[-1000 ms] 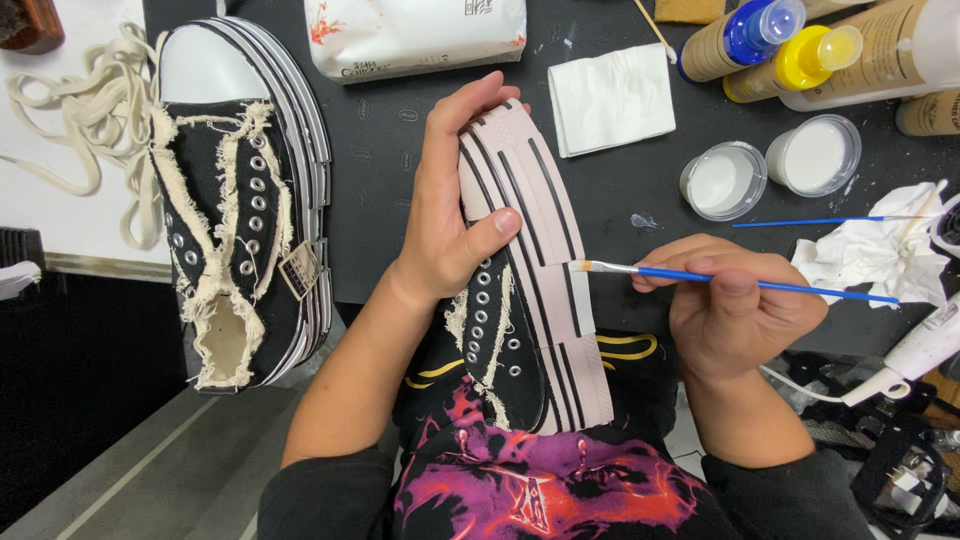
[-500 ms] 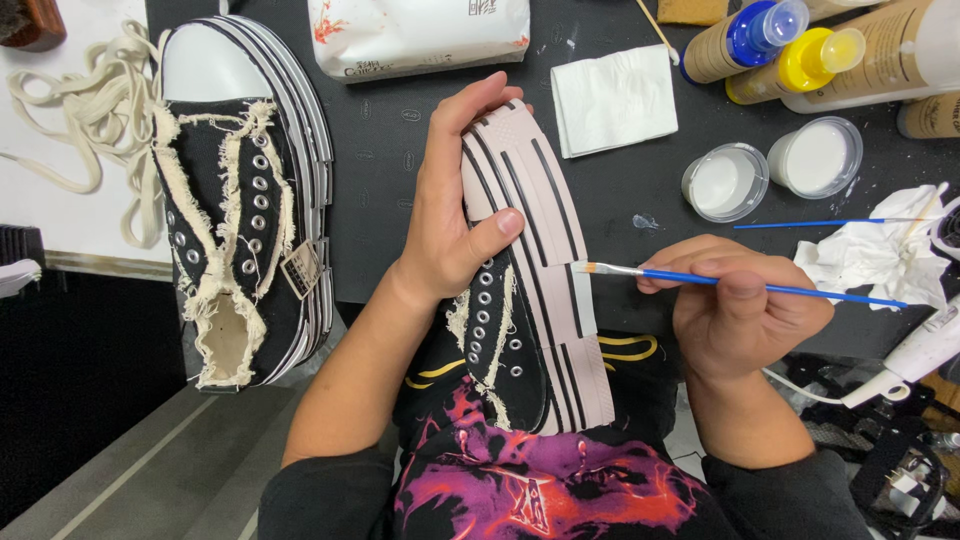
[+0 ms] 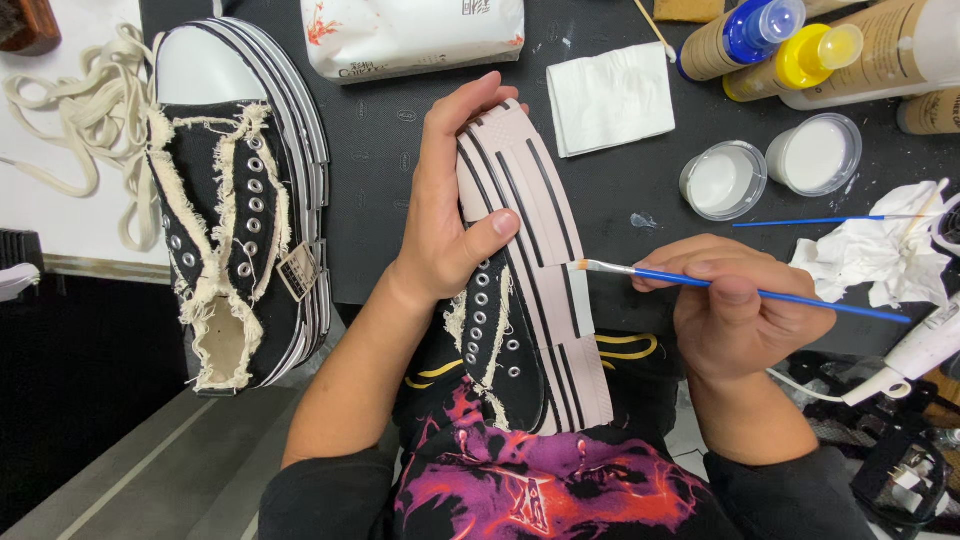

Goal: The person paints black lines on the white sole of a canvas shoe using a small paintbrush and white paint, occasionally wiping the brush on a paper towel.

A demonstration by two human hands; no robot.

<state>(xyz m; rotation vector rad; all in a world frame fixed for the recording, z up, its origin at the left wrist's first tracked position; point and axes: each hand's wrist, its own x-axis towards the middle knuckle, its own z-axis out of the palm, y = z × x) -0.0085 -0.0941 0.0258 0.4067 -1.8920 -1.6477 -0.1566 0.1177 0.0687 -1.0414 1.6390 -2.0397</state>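
Observation:
My left hand (image 3: 450, 205) grips a black canvas sneaker (image 3: 525, 290) turned on its side, so its thick white-and-black striped sole faces right. The heel rests against my lap. My right hand (image 3: 735, 310) pinches a thin blue-handled paintbrush (image 3: 740, 290). Its white-tipped bristles touch the sole's side near the middle. The matching second sneaker (image 3: 240, 190), with frayed cream edging and no laces, lies sole-down at the left on the black mat (image 3: 390, 150).
Two open jars of white paint (image 3: 722, 178) (image 3: 815, 155) sit right of the sneaker, with a second blue brush (image 3: 820, 221), crumpled tissue (image 3: 875, 250), a folded napkin (image 3: 610, 98), several bottles (image 3: 800, 45), a white pouch (image 3: 410, 35) and cream laces (image 3: 70, 120).
The brush tip has slid a little down along the sole's side. My left hand and the sneaker have stayed put.

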